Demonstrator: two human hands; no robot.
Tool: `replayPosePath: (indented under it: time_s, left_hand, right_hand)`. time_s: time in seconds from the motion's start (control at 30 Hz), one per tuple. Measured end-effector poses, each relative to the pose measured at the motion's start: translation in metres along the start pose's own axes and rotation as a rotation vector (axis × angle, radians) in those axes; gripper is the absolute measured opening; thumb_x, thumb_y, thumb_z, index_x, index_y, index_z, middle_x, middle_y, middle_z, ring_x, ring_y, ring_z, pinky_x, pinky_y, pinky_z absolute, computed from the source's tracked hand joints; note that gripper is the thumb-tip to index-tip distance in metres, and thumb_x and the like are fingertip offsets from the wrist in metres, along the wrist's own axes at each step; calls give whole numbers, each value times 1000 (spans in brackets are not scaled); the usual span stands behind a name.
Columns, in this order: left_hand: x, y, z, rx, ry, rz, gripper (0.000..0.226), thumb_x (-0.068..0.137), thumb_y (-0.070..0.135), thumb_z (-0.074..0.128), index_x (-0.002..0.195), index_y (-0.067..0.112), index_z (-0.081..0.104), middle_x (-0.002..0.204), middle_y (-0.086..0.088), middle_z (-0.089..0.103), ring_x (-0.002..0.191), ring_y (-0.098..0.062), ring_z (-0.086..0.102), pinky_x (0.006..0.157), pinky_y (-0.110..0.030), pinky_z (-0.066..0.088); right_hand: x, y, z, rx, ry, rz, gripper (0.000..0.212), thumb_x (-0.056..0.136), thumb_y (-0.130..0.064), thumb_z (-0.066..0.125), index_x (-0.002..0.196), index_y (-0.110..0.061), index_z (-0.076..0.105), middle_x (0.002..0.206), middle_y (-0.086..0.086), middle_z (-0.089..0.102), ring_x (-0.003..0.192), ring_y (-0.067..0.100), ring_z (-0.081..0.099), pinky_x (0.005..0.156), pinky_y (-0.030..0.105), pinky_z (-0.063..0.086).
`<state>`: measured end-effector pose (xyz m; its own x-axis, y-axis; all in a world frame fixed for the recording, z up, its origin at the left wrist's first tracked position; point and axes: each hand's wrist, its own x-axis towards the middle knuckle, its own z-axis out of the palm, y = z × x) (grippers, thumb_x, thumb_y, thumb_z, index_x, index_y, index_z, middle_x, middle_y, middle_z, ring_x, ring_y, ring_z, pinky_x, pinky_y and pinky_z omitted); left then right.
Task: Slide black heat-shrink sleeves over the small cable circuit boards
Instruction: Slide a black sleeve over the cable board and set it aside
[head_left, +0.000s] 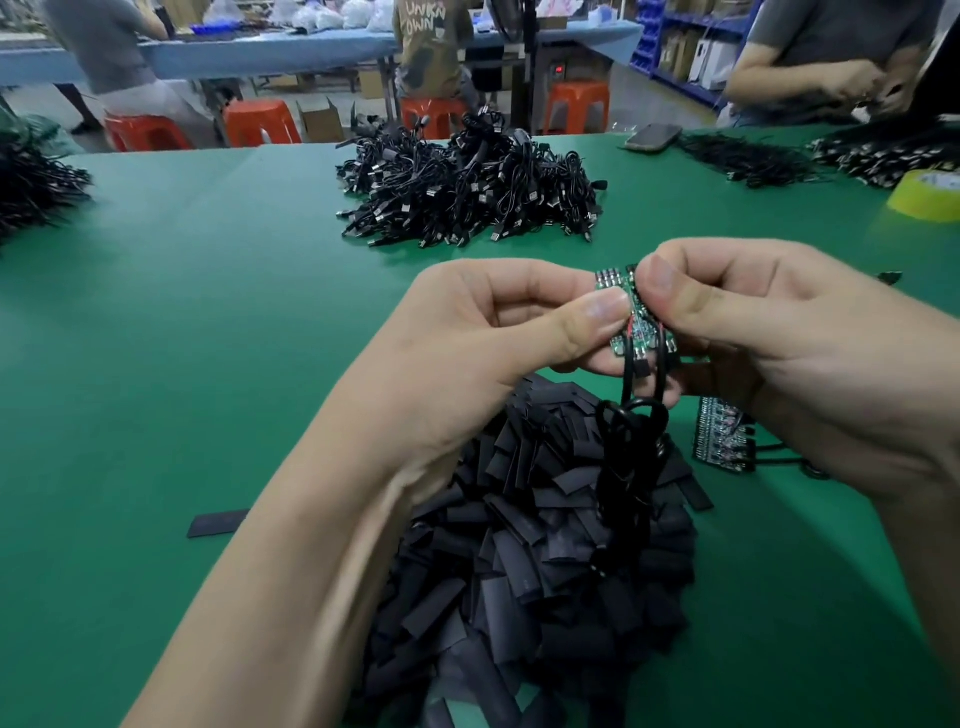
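Both hands hold a small strip of joined green circuit boards (631, 317) above the table. My left hand (498, 332) pinches its left side between thumb and fingers. My right hand (769, 332) pinches the right side, thumb on top. Black cables (631, 415) hang from the boards in loops down to the table. Below them lies a big heap of flat black heat-shrink sleeves (530, 551). One loose sleeve (218, 522) lies on the mat to the left. Another strip of boards (722, 436) rests on the mat under my right hand.
A green mat (208, 312) covers the table. A pile of finished black cables (467, 192) sits at the far middle, more cable piles far left and far right. A yellow tape roll (930, 195) and a phone (652, 137) lie at the right. People work beyond.
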<state>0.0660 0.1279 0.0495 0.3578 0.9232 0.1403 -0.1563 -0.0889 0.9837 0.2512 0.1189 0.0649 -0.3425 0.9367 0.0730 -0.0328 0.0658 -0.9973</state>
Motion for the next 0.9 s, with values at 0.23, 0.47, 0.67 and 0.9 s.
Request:
replayPosePath:
  time_s: [0.23, 0.47, 0.67, 0.9]
  left_hand:
    - [0, 0, -1, -20, -6, -36, 17, 74, 17, 72, 87, 6, 73, 73, -6, 74, 69, -14, 69, 75, -19, 55]
    - [0, -1, -1, -40, -5, -53, 18, 75, 17, 72, 88, 5, 72, 74, -6, 74, 67, -13, 69, 73, -18, 55]
    - [0, 1, -6, 10, 21, -45, 22, 75, 17, 73, 92, 3, 74, 78, -8, 77, 71, -14, 72, 74, -19, 56]
    - [-1, 5, -8, 146, 49, 20, 16, 77, 18, 76, 90, 8, 77, 76, -5, 77, 68, -9, 71, 70, -14, 53]
  right_hand:
    - [1, 2, 0, 27, -23, 28, 23, 76, -40, 70, 73, -17, 67, 91, 18, 77, 70, 17, 66, 51, 19, 51]
    - [1, 5, -1, 46, -52, 46, 20, 77, -40, 69, 70, -21, 68, 103, 20, 76, 75, 19, 66, 56, 20, 54]
    - [3, 7, 0, -145, 9, -11, 26, 87, -42, 63, 69, -25, 72, 85, 7, 78, 69, 10, 67, 55, 22, 54]
    - [0, 2, 0, -500, 92, -130, 35, 88, -55, 57, 80, -24, 71, 67, -11, 70, 59, 15, 56, 66, 35, 45]
